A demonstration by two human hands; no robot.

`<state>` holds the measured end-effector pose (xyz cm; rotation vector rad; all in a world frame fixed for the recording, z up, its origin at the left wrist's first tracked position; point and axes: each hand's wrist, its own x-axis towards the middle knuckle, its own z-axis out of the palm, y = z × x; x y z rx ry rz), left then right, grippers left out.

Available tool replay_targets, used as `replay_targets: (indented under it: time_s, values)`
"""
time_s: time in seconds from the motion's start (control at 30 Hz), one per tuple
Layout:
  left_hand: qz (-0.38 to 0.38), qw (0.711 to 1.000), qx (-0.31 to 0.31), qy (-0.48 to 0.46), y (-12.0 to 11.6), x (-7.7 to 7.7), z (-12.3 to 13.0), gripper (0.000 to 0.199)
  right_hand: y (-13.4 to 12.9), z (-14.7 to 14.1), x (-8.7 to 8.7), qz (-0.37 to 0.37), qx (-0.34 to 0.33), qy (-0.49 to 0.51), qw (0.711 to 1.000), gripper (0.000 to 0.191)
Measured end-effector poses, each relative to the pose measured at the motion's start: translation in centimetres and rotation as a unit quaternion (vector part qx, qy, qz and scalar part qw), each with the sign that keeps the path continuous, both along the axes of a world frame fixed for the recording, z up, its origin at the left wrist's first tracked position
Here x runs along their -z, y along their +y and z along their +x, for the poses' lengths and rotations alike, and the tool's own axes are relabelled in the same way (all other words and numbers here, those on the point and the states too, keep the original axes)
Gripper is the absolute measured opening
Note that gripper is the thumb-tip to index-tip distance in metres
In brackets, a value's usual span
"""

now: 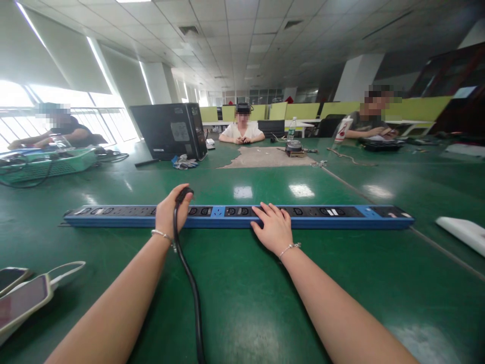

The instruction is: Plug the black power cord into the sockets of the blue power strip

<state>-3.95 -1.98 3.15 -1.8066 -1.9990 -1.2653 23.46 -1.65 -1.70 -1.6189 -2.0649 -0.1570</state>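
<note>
A long blue power strip [217,222] with a row of black sockets lies crosswise on the green table [242,293]. My left hand [171,210] is closed on the black plug of a power cord [192,283], held just above the strip left of its middle. The cord hangs from the plug and runs down toward the near edge of the view. Fingers spread, my right hand [273,226] rests on the strip right of its middle. Part of the sockets is hidden behind both hands.
Phones [26,303] with a white cable lie at the near left. A white object [464,235] sits at the right. Farther back are a green basket [53,164], a black computer case [170,131], gloves [184,163] and a bottle [291,130]. Three people sit around the table.
</note>
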Motion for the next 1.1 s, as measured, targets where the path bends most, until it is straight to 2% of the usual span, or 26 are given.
replay_targets:
  time_s: [0.13, 0.23, 0.47, 0.77, 0.93, 1.1]
  values:
    - [-0.102, 0.995, 0.007, 0.012, 0.5, 1.0, -4.5, 0.04, 0.0, 0.1, 0.1, 0.005, 0.001, 0.0, 1.0, 0.041]
    - [-0.129, 0.991, 0.043, 0.022, 0.7, 1.8, -5.7, 0.042, 0.1, 0.1, 0.2, 0.004, 0.0, 0.001, 1.0, 0.041]
    - [-0.139, 0.987, 0.058, 0.06, 0.4, 1.5, -5.7, 0.045, 0.1, 0.1, 0.2, 0.002, -0.002, 0.007, 1.0, 0.041]
    - [-0.139, 0.981, 0.075, 0.116, 0.8, 3.3, -6.8, 0.047, 0.0, 0.1, 0.1, 0.0, -0.003, 0.005, 1.0, 0.041]
    - [-0.14, 0.973, 0.059, 0.175, -0.1, 2.9, -6.4, 0.045, 0.0, 0.1, 0.1, 0.009, 0.0, 0.002, 1.0, 0.04]
    - [-0.12, 0.974, 0.062, 0.184, -0.4, 3.2, -6.3, 0.042, 0.1, 0.1, 0.2, 0.014, -0.003, 0.001, 1.0, 0.04]
